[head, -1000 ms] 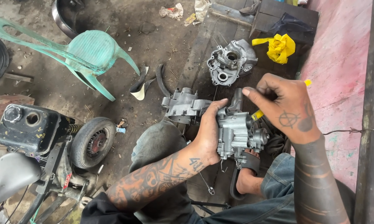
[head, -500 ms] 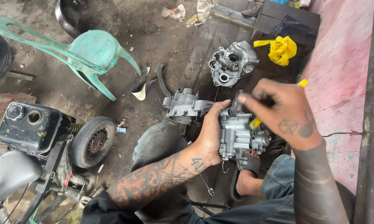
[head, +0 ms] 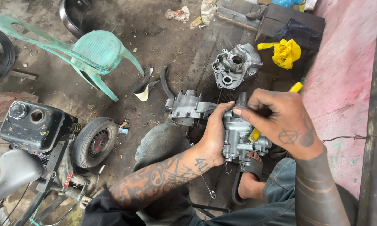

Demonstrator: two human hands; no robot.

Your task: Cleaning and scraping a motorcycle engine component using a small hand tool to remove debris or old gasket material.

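Observation:
My left hand (head: 215,134) grips the left side of a grey metal engine part (head: 238,140), held upright over my knees. My right hand (head: 282,121) is curled over the top of that part and is closed on a yellow-handled tool (head: 296,87). The tool's yellow body shows again below my palm, and its tip is hidden behind the part. Just left of the held part a second grey engine casing (head: 187,108) lies on the ground. A third casing (head: 235,67) lies farther off on dark planks.
A yellow cloth (head: 285,52) sits by the far casing. A green plastic chair (head: 92,54) lies tipped at upper left. A small wheel (head: 94,142), black fuel tank (head: 31,125) and grey seat (head: 12,171) stand left. A pink wall (head: 343,83) runs along the right. My sandalled foot (head: 249,182) is below.
My right hand has curled tighter on the tool and shifted slightly over the top of the engine part. My left hand keeps the same hold.

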